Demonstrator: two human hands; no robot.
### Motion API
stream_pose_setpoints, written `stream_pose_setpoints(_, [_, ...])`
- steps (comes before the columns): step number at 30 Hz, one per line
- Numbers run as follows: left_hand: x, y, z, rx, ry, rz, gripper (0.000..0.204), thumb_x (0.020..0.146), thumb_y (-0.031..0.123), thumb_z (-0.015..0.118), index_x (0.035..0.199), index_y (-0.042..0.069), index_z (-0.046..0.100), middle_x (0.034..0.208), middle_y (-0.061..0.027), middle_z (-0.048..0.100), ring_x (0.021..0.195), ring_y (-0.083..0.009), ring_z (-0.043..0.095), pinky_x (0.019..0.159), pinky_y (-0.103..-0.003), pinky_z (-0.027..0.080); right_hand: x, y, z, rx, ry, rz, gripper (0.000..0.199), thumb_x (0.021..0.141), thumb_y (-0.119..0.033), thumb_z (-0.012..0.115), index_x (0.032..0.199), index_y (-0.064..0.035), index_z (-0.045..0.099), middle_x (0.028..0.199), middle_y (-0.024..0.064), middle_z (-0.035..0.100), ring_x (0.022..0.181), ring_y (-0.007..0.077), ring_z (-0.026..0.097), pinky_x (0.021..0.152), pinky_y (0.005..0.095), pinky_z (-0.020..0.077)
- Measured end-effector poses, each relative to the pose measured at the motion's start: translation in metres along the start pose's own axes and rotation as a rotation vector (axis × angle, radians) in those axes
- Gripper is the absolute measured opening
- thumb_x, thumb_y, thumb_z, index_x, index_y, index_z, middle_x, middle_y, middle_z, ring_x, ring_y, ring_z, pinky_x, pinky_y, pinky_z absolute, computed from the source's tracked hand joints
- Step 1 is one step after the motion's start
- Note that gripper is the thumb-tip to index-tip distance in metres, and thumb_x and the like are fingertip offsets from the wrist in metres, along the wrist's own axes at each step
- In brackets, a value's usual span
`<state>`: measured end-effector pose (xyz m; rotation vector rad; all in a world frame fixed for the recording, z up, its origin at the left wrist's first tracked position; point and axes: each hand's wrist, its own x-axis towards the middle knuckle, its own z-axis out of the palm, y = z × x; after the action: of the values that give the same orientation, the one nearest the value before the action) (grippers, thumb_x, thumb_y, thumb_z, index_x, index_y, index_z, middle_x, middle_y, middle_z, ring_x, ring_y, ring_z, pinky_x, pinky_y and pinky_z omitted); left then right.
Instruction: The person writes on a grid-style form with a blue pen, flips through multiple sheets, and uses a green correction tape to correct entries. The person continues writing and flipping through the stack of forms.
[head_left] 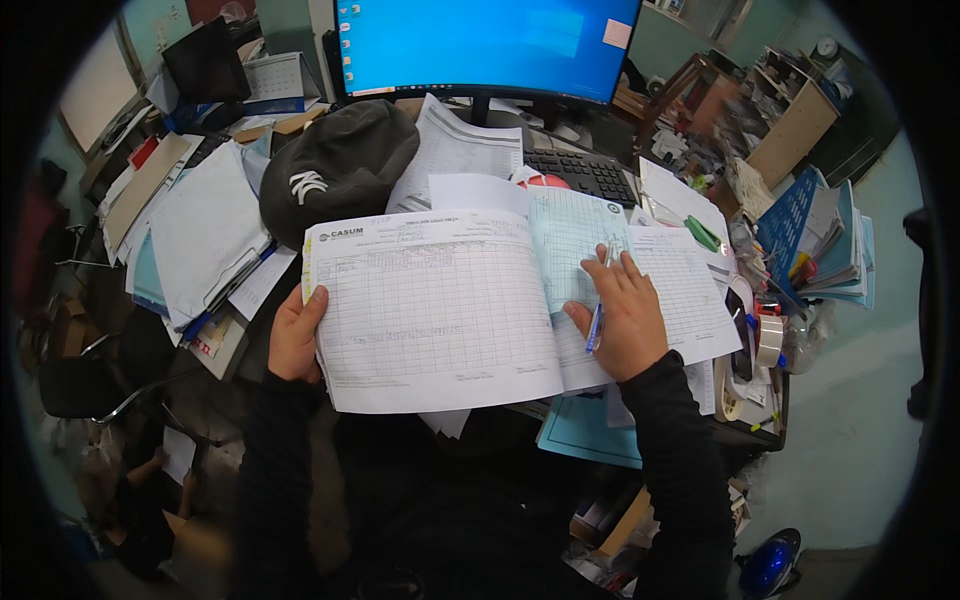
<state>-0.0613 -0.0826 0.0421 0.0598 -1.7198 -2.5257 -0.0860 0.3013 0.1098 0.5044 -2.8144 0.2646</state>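
An open book of printed table forms (440, 320) lies spread before me, its left page tilted up. My left hand (294, 335) grips that page's outer edge, thumb on top and fingers behind. On the right side, my right hand (632, 320) rests over a pale green gridded sheet (560, 225), with a blue pen (596, 328) held among its fingers. A white lined sheet (690, 300) sticks out to the right of this hand. Some handwriting shows on the left page.
Behind the book are a dark cap (345, 165), a keyboard (585, 175) and a lit monitor (480, 45). Paper stacks (200, 230) crowd the left. A green stapler (703, 234), tape roll (769, 340) and folders (820, 235) stand right. Another person's hands hold paper (178, 455) at lower left.
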Motion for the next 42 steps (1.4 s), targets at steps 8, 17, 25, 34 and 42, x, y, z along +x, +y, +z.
stream_pose_setpoints(8, [-0.008,0.003,-0.006,0.007,-0.012,-0.031,0.038,0.103,0.02,0.053,0.131,-0.005,0.053,0.118,-0.0127,0.066,0.103,-0.0157,0.064,0.09,-0.029,0.051,-0.003,0.018,0.007,-0.05,-0.217,0.056,0.046,0.093,-0.029,0.063,0.134,-0.0143,0.05,0.141,0.0196,0.051,0.144,0.0436,0.027,0.109,0.0722,0.0173])
stream_pose_setpoints(17, [-0.015,0.012,0.003,-0.014,-0.097,-0.082,0.053,0.089,0.007,0.064,0.137,-0.006,0.044,0.123,-0.0166,0.062,0.111,-0.0212,0.062,0.098,-0.035,0.048,-0.009,-0.011,-0.001,-0.17,-0.121,-0.045,0.056,0.083,-0.005,0.068,0.135,-0.0097,0.048,0.147,0.0204,0.044,0.145,0.0436,0.026,0.114,0.0645,0.0179])
stream_pose_setpoints(25, [-0.018,0.015,0.002,0.082,-0.039,-0.172,0.054,0.088,0.006,0.064,0.136,-0.007,0.043,0.124,-0.017,0.061,0.11,-0.0215,0.063,0.097,-0.034,0.049,-0.017,-0.008,0.025,-0.021,-0.08,-0.086,0.037,0.091,-0.014,0.063,0.127,-0.0077,0.056,0.138,0.0196,0.055,0.14,0.0415,0.037,0.113,0.0594,0.0259])
stream_pose_setpoints(34, [-0.014,0.013,0.002,0.276,-0.026,-0.182,0.045,0.089,0.005,0.062,0.13,-0.008,0.049,0.118,-0.0153,0.064,0.105,-0.0194,0.064,0.093,-0.032,0.05,-0.021,-0.001,0.031,0.054,-0.102,-0.056,0.034,0.093,-0.013,0.06,0.127,-0.0081,0.056,0.146,0.0156,0.049,0.141,0.0403,0.036,0.114,0.0564,0.0267])
stream_pose_setpoints(42, [-0.022,0.023,0.012,0.26,-0.027,-0.023,0.045,0.09,0.004,0.058,0.132,-0.009,0.047,0.116,-0.0169,0.065,0.1,-0.0189,0.066,0.088,-0.03,0.052,-0.021,0.001,0.03,0.098,-0.091,-0.034,0.033,0.093,-0.019,0.063,0.123,-0.0074,0.059,0.145,0.0183,0.049,0.141,0.0402,0.036,0.115,0.0563,0.026])
